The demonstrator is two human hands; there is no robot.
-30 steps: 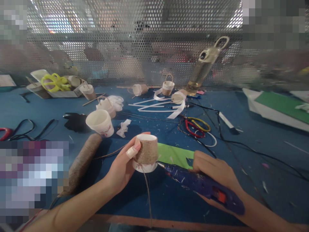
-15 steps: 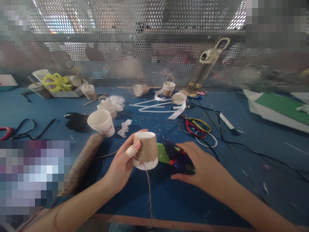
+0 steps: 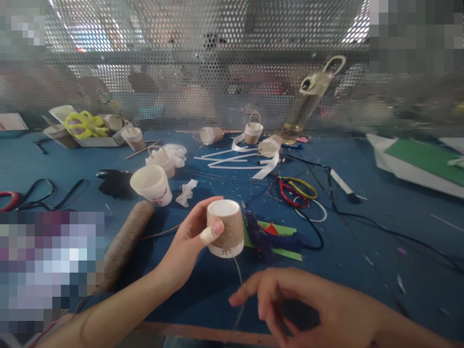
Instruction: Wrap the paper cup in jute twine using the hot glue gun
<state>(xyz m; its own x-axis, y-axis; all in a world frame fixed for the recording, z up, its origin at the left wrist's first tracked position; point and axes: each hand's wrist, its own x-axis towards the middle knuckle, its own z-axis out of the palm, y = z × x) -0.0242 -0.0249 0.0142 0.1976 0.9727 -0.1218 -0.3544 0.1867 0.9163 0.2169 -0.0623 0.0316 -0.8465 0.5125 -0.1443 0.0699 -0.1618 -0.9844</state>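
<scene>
In the head view, my left hand (image 3: 197,232) is closed around a small white paper cup (image 3: 225,209). Brown twine (image 3: 232,234) wraps most of its side, and a loose strand (image 3: 238,267) hangs down from near its white rim. A bandage covers the left thumb. My right hand (image 3: 290,299) is lower, by the table's front edge. Its index finger stretches out at the hanging strand and the other fingers are loosely bent and apart; it appears to hold nothing. Whether the fingertip touches the strand is unclear. A thick twine spool (image 3: 126,241) lies left of the cup.
A larger white cup (image 3: 152,186) stands behind my left hand. Green strips with dark blue material (image 3: 270,234) lie right of the held cup. Red-and-yellow-handled scissors (image 3: 297,191), white sticks (image 3: 232,162), several small twine-wrapped baskets and a bottle (image 3: 308,101) are farther back.
My right hand has come down and toward me, away from the green and dark blue material, to the hanging strand. My left hand and the cup have shifted slightly right.
</scene>
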